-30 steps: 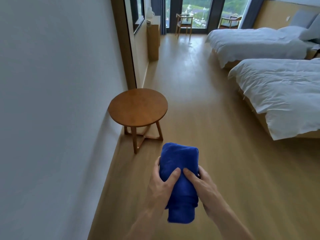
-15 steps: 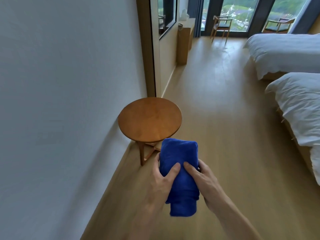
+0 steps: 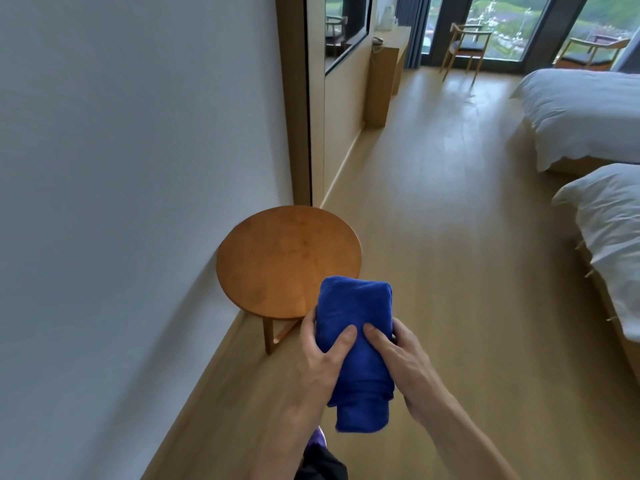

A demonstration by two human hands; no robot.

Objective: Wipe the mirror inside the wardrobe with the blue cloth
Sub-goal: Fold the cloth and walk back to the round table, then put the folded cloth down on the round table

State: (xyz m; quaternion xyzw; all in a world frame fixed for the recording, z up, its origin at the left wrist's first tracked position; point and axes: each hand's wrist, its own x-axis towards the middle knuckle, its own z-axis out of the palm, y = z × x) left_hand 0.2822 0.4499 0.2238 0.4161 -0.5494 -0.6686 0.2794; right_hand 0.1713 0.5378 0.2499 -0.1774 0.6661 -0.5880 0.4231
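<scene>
So, hotel-type room. Pale wood floor [image 3: 450, 237] runs off to tall windows [image 3: 498, 26] at the far end, with two wooden chairs [image 3: 465, 43] in front of them. Big blank white wall [image 3: 138, 168] on the left, ending at a wooden upright [image 3: 294, 98]. Past that is a dark reflective panel [image 3: 343, 29] showing a chair; can't tell whether it's a mirror or a screen. A light wood cabinet [image 3: 381, 81] stands against the same wall further down. Two beds with white bedding sit on the right, the near bed [image 3: 609, 244] cut off by the edge and the far bed [image 3: 581, 109] behind it.

A round wooden table [image 3: 277, 258] sits tight against the wall. The blue cloth [image 3: 353, 306] is folded into a thick wad and held upright in front of the person. The left hand [image 3: 322, 358] and right hand [image 3: 401, 362] are both wrapped around it, thumbs pressed on the front side by side.

Compared to half a second back: the grip is the same, but the table has slid lower and the top of the cloth now overlaps its near edge. The beds have drifted further right, and a purple shoe [image 3: 317, 441] now shows at the bottom.
</scene>
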